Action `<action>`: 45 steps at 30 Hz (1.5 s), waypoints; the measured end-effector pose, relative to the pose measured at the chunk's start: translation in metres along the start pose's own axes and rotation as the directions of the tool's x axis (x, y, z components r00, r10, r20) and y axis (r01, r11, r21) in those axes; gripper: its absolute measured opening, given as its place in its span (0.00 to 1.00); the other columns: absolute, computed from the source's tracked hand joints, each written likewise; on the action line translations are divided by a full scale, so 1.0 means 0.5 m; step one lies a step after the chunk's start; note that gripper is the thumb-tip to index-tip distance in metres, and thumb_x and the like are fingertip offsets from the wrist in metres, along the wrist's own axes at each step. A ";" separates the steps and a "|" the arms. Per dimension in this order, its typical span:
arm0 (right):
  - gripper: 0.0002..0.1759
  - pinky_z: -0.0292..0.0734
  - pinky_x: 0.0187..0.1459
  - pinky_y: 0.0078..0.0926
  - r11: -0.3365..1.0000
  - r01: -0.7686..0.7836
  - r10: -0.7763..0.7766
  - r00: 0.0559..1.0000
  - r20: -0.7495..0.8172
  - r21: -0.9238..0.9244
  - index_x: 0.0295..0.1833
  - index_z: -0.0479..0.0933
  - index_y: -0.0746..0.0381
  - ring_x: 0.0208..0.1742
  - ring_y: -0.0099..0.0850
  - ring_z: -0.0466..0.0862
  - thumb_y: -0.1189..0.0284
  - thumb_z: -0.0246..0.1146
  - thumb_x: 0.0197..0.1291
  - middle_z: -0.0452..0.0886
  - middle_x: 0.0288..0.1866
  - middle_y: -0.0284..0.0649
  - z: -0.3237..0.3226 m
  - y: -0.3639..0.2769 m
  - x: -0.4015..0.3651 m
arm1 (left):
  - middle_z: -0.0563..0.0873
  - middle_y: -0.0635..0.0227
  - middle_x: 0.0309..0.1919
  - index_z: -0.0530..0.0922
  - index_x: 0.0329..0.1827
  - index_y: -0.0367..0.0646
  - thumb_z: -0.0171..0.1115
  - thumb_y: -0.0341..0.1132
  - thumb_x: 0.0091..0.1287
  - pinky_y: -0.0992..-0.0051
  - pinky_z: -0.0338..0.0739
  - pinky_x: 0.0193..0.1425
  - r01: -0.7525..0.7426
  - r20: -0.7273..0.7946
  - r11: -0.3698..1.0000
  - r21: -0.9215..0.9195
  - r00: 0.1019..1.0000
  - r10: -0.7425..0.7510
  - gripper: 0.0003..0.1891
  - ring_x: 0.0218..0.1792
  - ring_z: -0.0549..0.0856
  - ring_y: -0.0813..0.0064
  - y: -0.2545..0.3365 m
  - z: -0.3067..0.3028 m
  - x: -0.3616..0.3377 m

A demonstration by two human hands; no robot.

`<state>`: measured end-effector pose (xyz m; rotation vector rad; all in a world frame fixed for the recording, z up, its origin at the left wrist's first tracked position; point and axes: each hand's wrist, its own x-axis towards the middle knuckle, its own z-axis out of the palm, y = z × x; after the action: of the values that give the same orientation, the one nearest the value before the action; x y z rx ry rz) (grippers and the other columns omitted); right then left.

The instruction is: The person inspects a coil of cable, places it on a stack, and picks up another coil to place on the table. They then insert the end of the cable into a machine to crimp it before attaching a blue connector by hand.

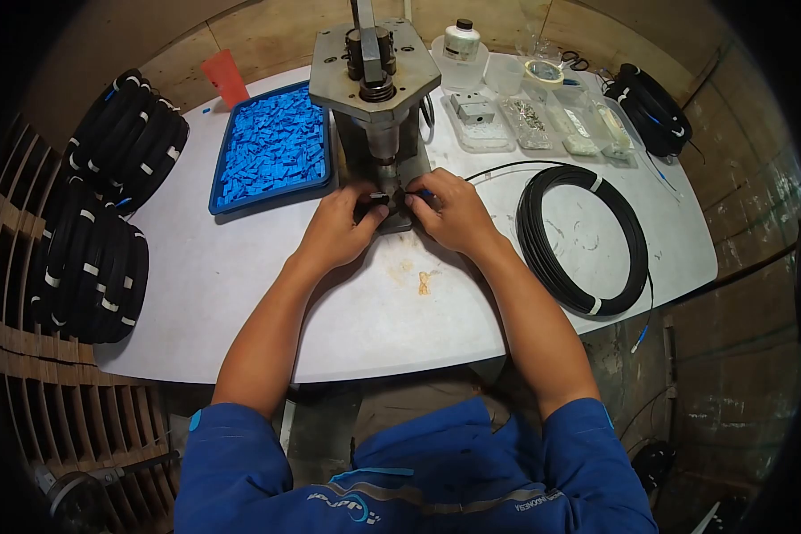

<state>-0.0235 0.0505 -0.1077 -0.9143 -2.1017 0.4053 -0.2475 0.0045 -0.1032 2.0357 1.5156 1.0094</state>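
A metal hand press [374, 80] stands at the middle of the table, and both my hands are at its base under the ram [384, 147]. My left hand [340, 227] is closed at the left of the die, thumb and fingers together; whatever they pinch is too small and dark to make out. On the other side, my right hand [456, 212] grips the end of a black cable [525, 163], with a bit of blue at the fingertips. That cable runs to a tied black coil [527, 236] lying to the right.
Left of the press sits a blue tray [215, 191] full of small blue pieces, with a red cup [225, 78] behind it. Several black coils [89, 258] are stacked at the left edge. Clear boxes of small parts [525, 123] and a bottle [461, 40] stand at the back right.
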 end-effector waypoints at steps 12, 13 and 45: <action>0.06 0.82 0.41 0.35 1.000 0.017 -0.017 1.000 -0.014 0.005 0.44 0.84 0.61 0.37 0.43 0.86 0.74 0.71 0.62 0.85 0.40 0.44 0.000 0.002 0.000 | 0.89 0.50 0.49 0.79 0.59 0.33 0.70 0.37 0.70 0.63 0.83 0.56 -0.007 0.008 1.000 -0.007 1.000 0.007 0.20 0.52 0.90 0.57 -0.004 0.001 0.000; 0.06 0.82 0.40 0.35 1.000 0.026 -0.026 0.999 -0.021 0.005 0.44 0.84 0.61 0.37 0.43 0.86 0.74 0.71 0.62 0.85 0.40 0.44 0.001 0.002 0.000 | 0.89 0.50 0.49 0.79 0.59 0.33 0.70 0.37 0.70 0.63 0.83 0.56 -0.007 0.007 1.000 -0.007 1.000 0.007 0.20 0.52 0.90 0.57 -0.006 0.003 0.000; 0.07 0.76 0.48 0.39 0.985 0.126 -0.132 0.990 -0.051 -0.116 0.43 0.83 0.59 0.43 0.42 0.84 0.76 0.69 0.58 0.83 0.39 0.40 0.007 0.002 0.000 | 0.88 0.43 0.41 0.84 0.51 0.34 0.61 0.34 0.75 0.57 0.80 0.54 -0.019 -0.071 1.000 0.013 0.997 0.020 0.12 0.46 0.88 0.44 0.000 0.007 0.006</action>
<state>-0.0256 0.0510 -0.1104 -0.8374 -2.1328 0.1926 -0.2443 0.0075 -0.1048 2.0473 1.5443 1.0931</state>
